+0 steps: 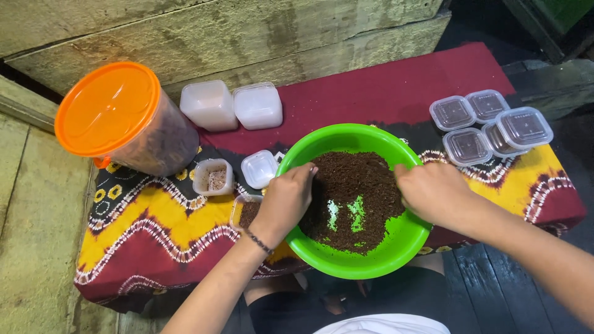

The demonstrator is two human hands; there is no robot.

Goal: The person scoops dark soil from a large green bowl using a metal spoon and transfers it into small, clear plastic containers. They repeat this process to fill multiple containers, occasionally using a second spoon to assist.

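Observation:
A bright green plastic bowl [402, 242] sits on a patterned cloth and holds dark brown crumbly material [359, 179], with patches of green bottom showing. My left hand [284, 201] reaches in over the bowl's left rim, fingers curled down into the brown material. My right hand [433, 192] rests over the right rim, fingers bent into the material. A small clear tub [246, 211] partly filled with the same brown stuff lies just left of the bowl, under my left wrist.
A big jar with an orange lid [114, 111] stands at the left. Two white tubs [232, 105] sit behind, a small open tub [213, 177] and a lid [258, 168] lie nearby. Several lidded clear tubs [489, 124] are stacked at the right.

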